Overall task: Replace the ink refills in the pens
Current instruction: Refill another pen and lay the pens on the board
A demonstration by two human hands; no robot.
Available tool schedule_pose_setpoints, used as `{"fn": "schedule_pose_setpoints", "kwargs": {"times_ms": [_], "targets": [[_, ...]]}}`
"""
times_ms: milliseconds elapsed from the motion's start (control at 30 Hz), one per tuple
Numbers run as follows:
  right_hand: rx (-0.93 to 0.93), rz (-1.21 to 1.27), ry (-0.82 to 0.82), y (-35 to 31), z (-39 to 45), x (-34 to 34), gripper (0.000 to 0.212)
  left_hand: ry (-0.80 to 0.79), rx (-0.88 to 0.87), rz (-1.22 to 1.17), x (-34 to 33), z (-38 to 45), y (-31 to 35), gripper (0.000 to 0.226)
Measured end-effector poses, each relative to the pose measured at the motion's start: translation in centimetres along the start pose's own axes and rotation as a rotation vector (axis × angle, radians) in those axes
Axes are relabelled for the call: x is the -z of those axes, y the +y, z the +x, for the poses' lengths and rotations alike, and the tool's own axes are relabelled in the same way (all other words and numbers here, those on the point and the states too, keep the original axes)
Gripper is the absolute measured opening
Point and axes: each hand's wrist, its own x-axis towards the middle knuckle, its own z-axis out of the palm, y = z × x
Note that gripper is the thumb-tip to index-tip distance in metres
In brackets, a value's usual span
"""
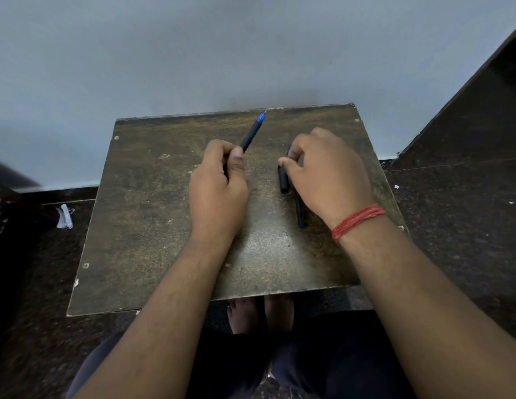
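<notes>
Head view: left hand (pixel 219 180) gripping uncapped blue-tipped pen (pixel 252 135), tip up; right hand (pixel 326 174) curled, pinching black cap (pixel 283 180) on table (pixel 141 214).

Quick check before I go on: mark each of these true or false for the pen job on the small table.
1. The left hand grips a pen with a blue tip pointing away from the person. True.
2. The right hand is lifted well clear of the table. False: it is down at the table, fingers curled at a black pen part.
3. Another dark pen lies on the table under the right wrist. True.
4. A red thread band is on the left wrist. False: it is on the right wrist.
</notes>
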Motion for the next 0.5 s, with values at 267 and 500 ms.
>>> {"fn": "schedule_pose_setpoints", "kwargs": {"times_ms": [267, 500], "targets": [[0.069, -0.244, -0.09, -1.2, -0.4, -0.9, 0.032, 0.006, 0.035, -0.013, 0.1, 0.0, 0.2, 0.018], [0.113, -0.229, -0.082, -2.8, -0.8, -1.7, 0.027, 0.015, 0.038, -0.01, 0.2, 0.1, 0.2, 0.018]]}}
